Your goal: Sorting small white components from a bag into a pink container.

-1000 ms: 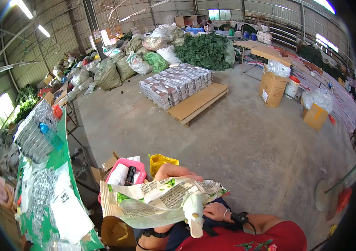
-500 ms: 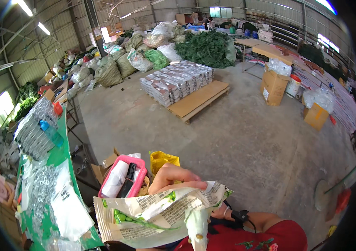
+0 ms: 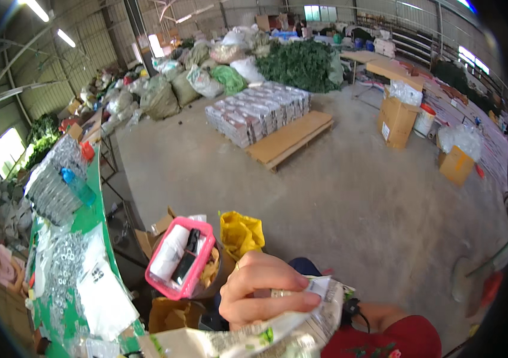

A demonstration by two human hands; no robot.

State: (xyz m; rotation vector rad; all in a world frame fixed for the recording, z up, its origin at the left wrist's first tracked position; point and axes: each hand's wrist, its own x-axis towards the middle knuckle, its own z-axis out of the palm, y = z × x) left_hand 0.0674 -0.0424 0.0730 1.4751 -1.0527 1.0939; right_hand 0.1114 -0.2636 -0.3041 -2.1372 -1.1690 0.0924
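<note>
Your left hand [image 3: 266, 295] has its fingers [image 3: 293, 298] clamped on the top edge of a crumpled white-and-green plastic bag [image 3: 248, 340], low in frame at your lap; right hand hidden behind the bag, only the forearm with a dark wrist strap [image 3: 352, 310] shows, so can't tell its grip; pink basket [image 3: 181, 258] just left; green tabletop [image 3: 96, 218] further left.

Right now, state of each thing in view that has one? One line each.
left hand: closed, gripping the printed bag
printed bag: crumpled, held, partly cut off by the frame's lower edge
right hand: hidden behind the bag
pink basket: tilted, holding a white roll and a dark item
yellow bag: open, slumped
wooden pallet: flat on the floor, bare
</note>
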